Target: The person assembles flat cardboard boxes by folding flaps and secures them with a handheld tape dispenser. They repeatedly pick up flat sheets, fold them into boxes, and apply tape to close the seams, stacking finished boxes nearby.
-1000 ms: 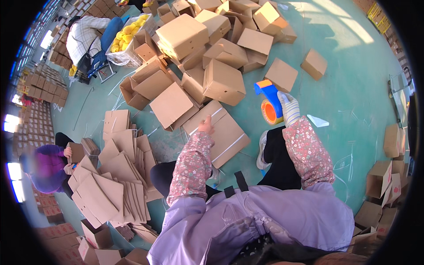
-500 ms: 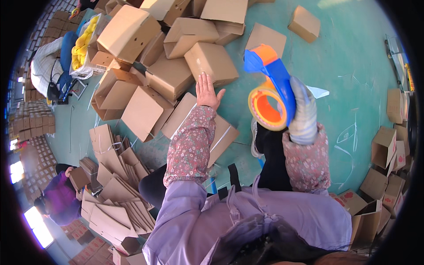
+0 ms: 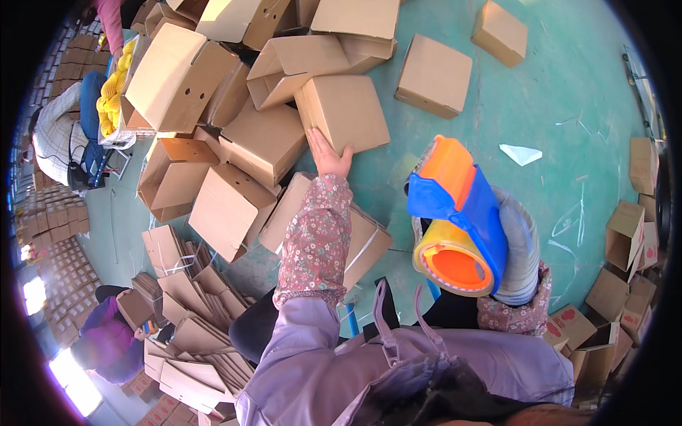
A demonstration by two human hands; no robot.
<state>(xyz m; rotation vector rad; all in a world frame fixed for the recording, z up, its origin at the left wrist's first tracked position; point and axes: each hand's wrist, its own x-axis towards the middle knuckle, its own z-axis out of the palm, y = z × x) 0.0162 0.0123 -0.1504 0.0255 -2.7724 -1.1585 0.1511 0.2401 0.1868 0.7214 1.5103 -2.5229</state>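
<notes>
My left hand (image 3: pixel 330 155) is bare, with the fingers stretched out and held together and the thumb spread away. It rests against the lower left edge of a closed brown cardboard box (image 3: pixel 352 110); whether it presses on it I cannot tell. In my right hand (image 3: pixel 518 248), which wears a grey knitted glove, is a blue and orange tape dispenser (image 3: pixel 490 231) with a roll of yellowish tape (image 3: pixel 449 264) on it. The dispenser is held up in the air to the right of my left forearm, its orange end pointing away from me.
Other brown boxes, such as an open one (image 3: pixel 227 213), are heaped ahead and left. Flattened cartons (image 3: pixel 202 355) lie in bundles at lower left, near a person in purple (image 3: pixel 110 341). A box (image 3: pixel 433 74) stands on the green floor (image 3: pixel 568 121). Open cartons (image 3: pixel 625 234) line the right.
My left hand has come to the closed box's near edge. My right hand has lowered the tape dispenser toward me, and its orange end has swung to face more my way.
</notes>
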